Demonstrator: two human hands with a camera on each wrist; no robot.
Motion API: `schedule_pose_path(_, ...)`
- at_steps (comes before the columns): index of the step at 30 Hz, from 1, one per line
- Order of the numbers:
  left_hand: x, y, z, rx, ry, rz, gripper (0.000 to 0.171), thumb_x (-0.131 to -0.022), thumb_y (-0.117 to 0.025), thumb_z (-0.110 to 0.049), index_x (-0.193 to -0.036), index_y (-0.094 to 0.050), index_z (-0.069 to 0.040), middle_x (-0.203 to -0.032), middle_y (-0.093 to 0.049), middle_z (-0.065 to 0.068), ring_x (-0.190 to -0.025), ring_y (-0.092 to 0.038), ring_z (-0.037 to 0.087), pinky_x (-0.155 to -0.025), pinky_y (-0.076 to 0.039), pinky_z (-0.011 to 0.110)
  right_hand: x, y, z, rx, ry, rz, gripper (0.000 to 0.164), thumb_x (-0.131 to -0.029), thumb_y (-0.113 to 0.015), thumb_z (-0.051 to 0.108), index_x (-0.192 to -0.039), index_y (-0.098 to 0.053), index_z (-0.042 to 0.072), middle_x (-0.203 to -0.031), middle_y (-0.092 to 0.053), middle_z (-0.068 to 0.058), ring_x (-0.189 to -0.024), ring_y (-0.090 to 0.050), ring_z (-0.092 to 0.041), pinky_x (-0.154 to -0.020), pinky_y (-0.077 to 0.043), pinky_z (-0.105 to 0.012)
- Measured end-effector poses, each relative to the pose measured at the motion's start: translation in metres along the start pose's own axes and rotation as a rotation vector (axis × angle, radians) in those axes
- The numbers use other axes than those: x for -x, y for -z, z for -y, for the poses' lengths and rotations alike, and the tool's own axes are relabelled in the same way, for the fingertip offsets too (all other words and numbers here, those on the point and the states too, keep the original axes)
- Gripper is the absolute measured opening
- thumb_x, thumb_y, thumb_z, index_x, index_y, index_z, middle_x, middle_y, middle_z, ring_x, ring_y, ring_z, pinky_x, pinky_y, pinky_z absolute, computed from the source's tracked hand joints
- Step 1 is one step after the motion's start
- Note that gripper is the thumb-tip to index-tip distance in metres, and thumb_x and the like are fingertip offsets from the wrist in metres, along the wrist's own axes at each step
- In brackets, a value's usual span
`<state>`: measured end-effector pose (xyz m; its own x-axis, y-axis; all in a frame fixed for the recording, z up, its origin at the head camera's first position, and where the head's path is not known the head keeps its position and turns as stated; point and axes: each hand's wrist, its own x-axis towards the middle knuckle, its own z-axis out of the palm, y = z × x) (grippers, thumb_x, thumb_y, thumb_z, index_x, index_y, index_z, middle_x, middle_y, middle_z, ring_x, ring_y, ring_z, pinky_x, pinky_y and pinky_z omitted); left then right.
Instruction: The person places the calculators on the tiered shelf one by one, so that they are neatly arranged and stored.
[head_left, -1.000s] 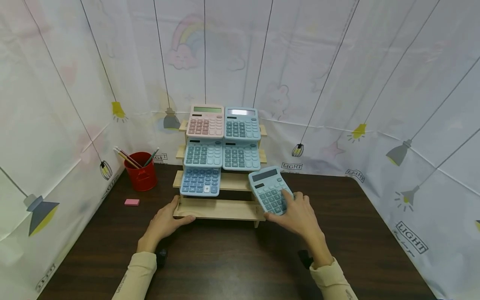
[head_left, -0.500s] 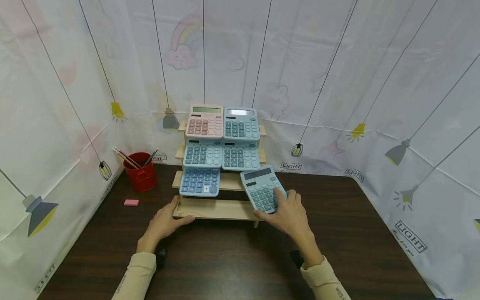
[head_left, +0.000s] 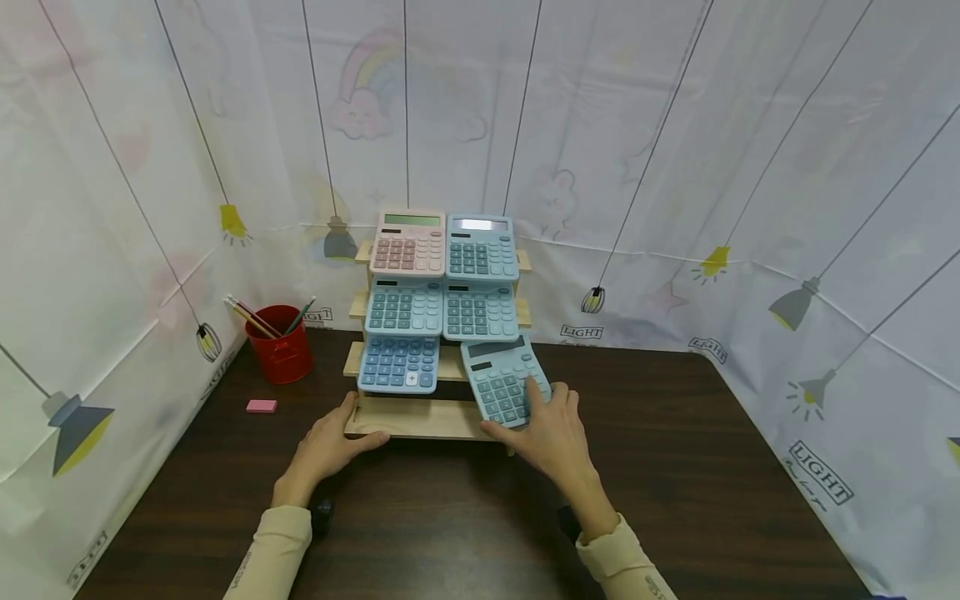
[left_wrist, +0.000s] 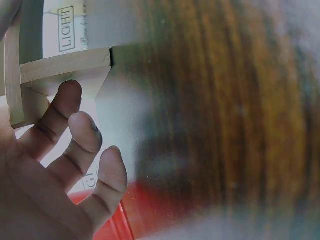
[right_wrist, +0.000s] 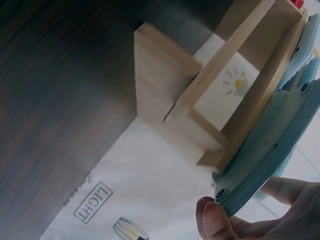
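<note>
My right hand (head_left: pixel 553 437) grips a light blue calculator (head_left: pixel 501 383) by its lower right edge, thumb at the near corner. The calculator tilts, its top lying just below another on the wooden rack (head_left: pixel 416 418). In the right wrist view, its underside (right_wrist: pixel 270 142) lies close along the wooden slats. My left hand (head_left: pixel 322 448) holds the left end of the rack's bottom shelf, thumb along the front edge. Its fingers (left_wrist: pixel 112 172) bend beside the wooden leg in the left wrist view. Beside the held calculator, a blue calculator (head_left: pixel 399 364) leans on the rack.
Higher on the rack stand a pink calculator (head_left: pixel 408 243) and several light blue ones (head_left: pixel 482 247). To the left are a red bucket (head_left: pixel 288 358) with pencils and a pink eraser (head_left: pixel 261 407) on the dark table (head_left: pixel 712 467). A patterned white curtain (head_left: pixel 637 150) encloses the back.
My right hand has carried the light blue calculator leftward, from the rack's right end to a spot nearer the blue calculator. My left hand has stayed at the rack's left end.
</note>
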<state>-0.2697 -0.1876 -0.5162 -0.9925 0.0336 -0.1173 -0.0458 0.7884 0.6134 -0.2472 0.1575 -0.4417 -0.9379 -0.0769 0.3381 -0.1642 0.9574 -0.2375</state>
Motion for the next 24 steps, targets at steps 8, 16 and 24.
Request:
schedule_pose_path(8,0.000,0.000,0.001,0.000,0.001,-0.003,0.125,-0.075,-0.060,-0.084,-0.162,-0.014,-0.007,-0.162,-0.031,0.025,-0.146,-0.036,0.048,-0.111,-0.034,0.071,-0.001,-0.005,0.017,0.003,0.017,-0.033,0.108,-0.068,-0.070,0.081,-0.142,-0.053,0.005,-0.123,-0.050,-0.031,-0.101,-0.045,-0.037,-0.076,-0.051,-0.047)
schedule_pose_path(16,0.001,0.001,-0.001,0.004,0.008,0.004,0.125,-0.076,-0.060,-0.084,-0.162,-0.013,-0.008,-0.163,-0.029,0.024,-0.147,-0.034,0.048,-0.111,-0.033,0.071,-0.010,-0.010,0.032,0.010,-0.037,-0.014,0.110,-0.069,-0.066,0.085,-0.144,-0.052,0.006,-0.118,-0.049,-0.030,-0.098,-0.045,-0.037,-0.077,-0.048,-0.044)
schedule_pose_path(24,0.001,-0.001,-0.001,-0.003,0.001,-0.008,0.122,-0.077,-0.061,-0.082,-0.162,-0.015,-0.007,-0.162,-0.031,0.024,-0.146,-0.036,0.048,-0.111,-0.034,0.070,-0.020,-0.017,0.043,0.013,-0.038,-0.059,0.110,-0.068,-0.067,0.085,-0.142,-0.054,0.004,-0.112,-0.048,-0.033,-0.095,-0.047,-0.039,-0.074,-0.049,-0.045)
